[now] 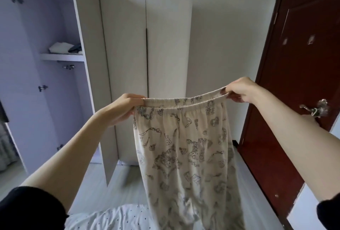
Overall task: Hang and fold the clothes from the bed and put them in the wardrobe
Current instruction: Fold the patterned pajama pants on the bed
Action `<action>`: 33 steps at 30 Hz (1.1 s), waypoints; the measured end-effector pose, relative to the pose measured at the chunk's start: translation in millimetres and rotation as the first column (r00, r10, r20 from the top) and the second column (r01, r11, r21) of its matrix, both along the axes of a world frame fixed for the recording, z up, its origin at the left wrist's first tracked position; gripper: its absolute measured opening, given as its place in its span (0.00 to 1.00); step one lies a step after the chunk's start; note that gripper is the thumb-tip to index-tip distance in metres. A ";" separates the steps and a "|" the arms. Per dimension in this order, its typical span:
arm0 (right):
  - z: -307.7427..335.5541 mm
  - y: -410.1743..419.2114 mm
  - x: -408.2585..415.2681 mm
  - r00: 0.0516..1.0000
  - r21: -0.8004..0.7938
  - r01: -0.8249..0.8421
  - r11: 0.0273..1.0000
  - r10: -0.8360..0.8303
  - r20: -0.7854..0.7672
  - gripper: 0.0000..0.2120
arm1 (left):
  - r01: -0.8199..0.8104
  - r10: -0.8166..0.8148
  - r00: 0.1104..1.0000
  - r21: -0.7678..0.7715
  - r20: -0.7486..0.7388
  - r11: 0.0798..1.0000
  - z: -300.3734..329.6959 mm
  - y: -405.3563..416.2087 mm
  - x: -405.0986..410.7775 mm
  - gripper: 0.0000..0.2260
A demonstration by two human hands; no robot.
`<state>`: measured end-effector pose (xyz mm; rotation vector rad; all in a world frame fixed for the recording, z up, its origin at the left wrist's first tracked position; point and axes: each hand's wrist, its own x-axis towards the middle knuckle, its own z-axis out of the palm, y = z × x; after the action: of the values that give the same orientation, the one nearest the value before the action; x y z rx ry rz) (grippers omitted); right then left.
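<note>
I hold up a pair of cream trousers printed with grey drawings, stretched out by the elastic waistband. My left hand pinches the waistband's left end and my right hand pinches its right end, slightly higher. The legs hang straight down over the bed's dotted white cover. The white wardrobe stands ahead, its left section open with one door swung out towards me. Folded clothes lie on a shelf inside.
A dark red room door with a metal handle stands close on the right. Dark items sit on top of the wardrobe. Pale floor runs between the bed and the wardrobe.
</note>
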<state>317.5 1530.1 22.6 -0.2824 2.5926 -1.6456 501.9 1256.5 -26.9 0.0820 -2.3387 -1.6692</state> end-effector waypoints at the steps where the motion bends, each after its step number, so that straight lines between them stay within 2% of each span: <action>1: -2.9 0.7 1.7 0.997 0.017 -0.068 0.998 0.067 0.035 0.07 | 0.024 -0.024 1.000 0.088 0.000 0.996 -3.1 -3.4 3.8 0.09; 5: -17.7 5.9 6.5 0.899 -0.011 -0.395 0.919 0.389 0.199 0.12 | 0.154 -0.164 0.986 0.348 0.000 0.925 -16.9 -20.8 25.4 0.03; 7: -24.8 8.1 7.7 0.823 -0.002 -0.516 0.856 0.497 0.277 0.14 | 0.185 -0.201 0.980 0.378 0.004 0.907 -23.9 -28.9 33.3 0.02; 9: -30.5 9.1 9.0 0.760 0.003 -0.591 0.807 0.555 0.338 0.16 | 0.167 -0.187 0.982 0.301 0.039 0.939 -28.5 -34.9 39.1 0.04; 13: -39.4 10.9 10.2 0.705 -0.045 -0.633 0.773 0.600 0.378 0.15 | 0.181 -0.198 0.976 0.161 0.091 0.970 -32.9 -41.3 48.8 0.28; 14: -41.0 11.8 10.7 0.702 -0.051 -0.635 0.771 0.604 0.377 0.15 | 0.179 -0.194 0.976 0.142 0.097 0.974 -34.1 -42.6 50.8 0.26; 16: -42.4 13.8 12.2 0.694 -0.045 -0.652 0.757 0.620 0.366 0.18 | 0.169 -0.178 0.977 0.082 0.116 0.982 -35.4 -44.4 53.5 0.15; 18: -42.6 15.7 15.5 0.674 -0.031 -0.683 0.730 0.646 0.357 0.19 | 0.159 -0.162 0.977 0.029 0.141 0.987 -37.2 -46.2 56.5 0.14; 21: -43.4 20.0 19.1 0.616 -0.020 -0.740 0.672 0.690 0.379 0.37 | 0.102 -0.098 0.987 -0.023 0.130 0.995 -41.5 -49.7 57.8 0.12; 22: -44.4 21.1 20.6 0.599 -0.022 -0.752 0.658 0.698 0.393 0.38 | 0.062 -0.057 0.992 -0.036 0.115 0.997 -43.5 -51.1 57.3 0.10; 23: -46.2 20.9 22.3 0.595 -0.023 -0.754 0.657 0.697 0.399 0.33 | 0.014 -0.010 0.995 -0.041 0.096 0.999 -45.4 -52.4 56.7 0.08; 26: -51.3 14.9 29.4 0.695 0.003 -0.680 0.733 0.644 0.321 0.14 | -0.120 0.122 0.991 -0.039 0.054 0.992 -51.2 -52.9 53.9 0.08; 28: -53.2 10.2 32.5 0.813 0.110 -0.578 0.808 0.560 0.158 0.05 | -0.196 0.198 0.980 -0.056 0.030 0.979 -52.4 -49.7 51.6 0.10; 30: -52.3 5.5 35.0 0.880 0.206 -0.463 0.862 0.475 -0.009 0.02 | -0.259 0.261 0.965 -0.120 -0.003 0.958 -49.5 -44.4 49.0 0.13; 33: -51.7 -0.5 37.5 0.892 0.163 -0.405 0.900 0.428 -0.144 0.06 | -0.357 0.358 0.934 -0.158 -0.026 0.921 -42.9 -38.7 44.7 0.13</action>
<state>355.0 1529.6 -29.0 -0.9432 2.5001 -1.3483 546.6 1217.8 -69.8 0.4521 -2.2796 -1.3025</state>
